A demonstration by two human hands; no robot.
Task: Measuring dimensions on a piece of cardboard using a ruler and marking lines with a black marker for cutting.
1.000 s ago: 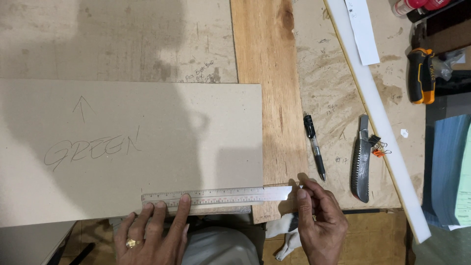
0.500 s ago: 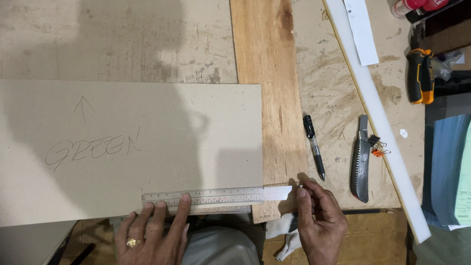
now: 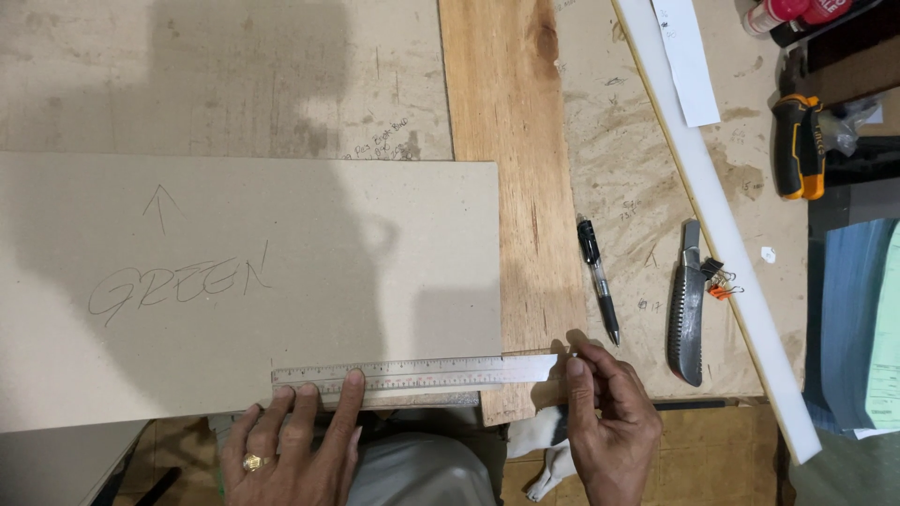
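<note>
Head view, lower centre of the frame: my left hand (image 3: 295, 450) lies flat, fingers spread and extended, with the fingertips pressing down on the steel ruler (image 3: 412, 373). It grips nothing; it only bears on the ruler's near edge. A ring sits on one finger.

My right hand (image 3: 609, 426), lower right of centre, has thumb and forefinger drawn together at the right end of the ruler. Whether they pinch the ruler tip or only touch it, I cannot tell.

The ruler lies horizontally along the lower edge of the grey cardboard sheet (image 3: 253, 281), which fills the left half of the frame. The ruler's right end overhangs the sheet and rests on the wooden plank (image 3: 511, 169), which runs vertically through the centre.

Right of the plank, on the chipboard bench (image 3: 637, 169):
- a black pen (image 3: 597, 279), just above my right hand;
- a utility knife (image 3: 687, 309), well right of the pen;
- binder clips (image 3: 717, 278), beside the knife;
- a long white strip (image 3: 712, 215), running diagonally from upper centre to lower right.

A black-and-orange tool (image 3: 799, 145) lies at the upper right.
</note>
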